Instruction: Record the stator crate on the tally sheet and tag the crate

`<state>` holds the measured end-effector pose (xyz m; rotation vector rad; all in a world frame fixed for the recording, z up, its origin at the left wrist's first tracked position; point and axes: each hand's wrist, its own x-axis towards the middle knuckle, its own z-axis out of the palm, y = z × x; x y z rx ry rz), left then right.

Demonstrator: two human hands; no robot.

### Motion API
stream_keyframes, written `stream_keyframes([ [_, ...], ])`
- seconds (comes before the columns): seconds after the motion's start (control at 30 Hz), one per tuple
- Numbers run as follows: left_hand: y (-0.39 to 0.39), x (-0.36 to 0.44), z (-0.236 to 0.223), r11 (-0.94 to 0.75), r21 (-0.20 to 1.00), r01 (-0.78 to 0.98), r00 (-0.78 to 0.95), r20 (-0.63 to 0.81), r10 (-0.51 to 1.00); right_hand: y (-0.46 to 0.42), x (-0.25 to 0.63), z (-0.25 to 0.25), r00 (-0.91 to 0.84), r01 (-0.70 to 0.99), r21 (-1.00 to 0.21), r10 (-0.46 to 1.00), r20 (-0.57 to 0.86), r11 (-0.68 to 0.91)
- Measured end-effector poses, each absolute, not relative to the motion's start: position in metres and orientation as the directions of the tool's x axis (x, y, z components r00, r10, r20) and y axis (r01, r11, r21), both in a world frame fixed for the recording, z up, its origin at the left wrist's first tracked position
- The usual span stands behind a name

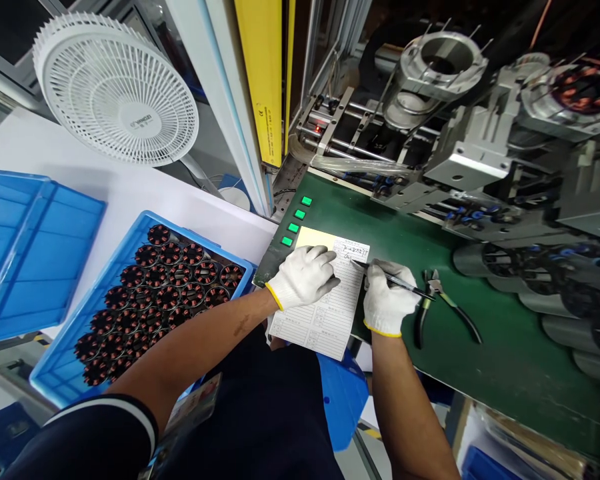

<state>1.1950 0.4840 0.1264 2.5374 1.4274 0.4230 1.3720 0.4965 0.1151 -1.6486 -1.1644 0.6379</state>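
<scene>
My right hand (389, 299), in a white glove with a yellow cuff, grips a dark pen (403, 283). The pen's tip rests at the upper part of a printed, lined form (325, 327), beside some handwriting. My left hand (306, 275), gloved the same way, lies on the form's left side with its fingers extended over the paper. A yellowish sheet (314, 237) shows under the form's top edge. Both lie on the green worktop (480, 380), reaching over its near edge. Right of my right hand are pliers (437, 297) with dark and pale green handles.
Several green buttons (293, 227) line the worktop's left end. A blue crate (55, 373) at the left holds many copper-wound stators (167, 297). A white fan (120, 93) stands behind it. Machinery with metal fixtures (467, 160) fills the back right; grey cylinders (485, 260) stand at the right.
</scene>
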Motion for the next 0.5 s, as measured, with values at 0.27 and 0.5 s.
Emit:
stream_keyframes([
  [0.27,0.4828,1.1947,0.1257,-0.515,0.295,0.804,0.49,0.16,0.857,0.498,1.3694,0.1144,0.379,0.455,-0.889,0.915,0.139,-0.053],
  [0.5,0.483,1.1941,0.1273,-0.519,0.307,0.798,0.495,0.158,0.855,0.4974,1.3716,0.1105,0.406,0.433,-0.899,0.904,0.133,-0.062],
])
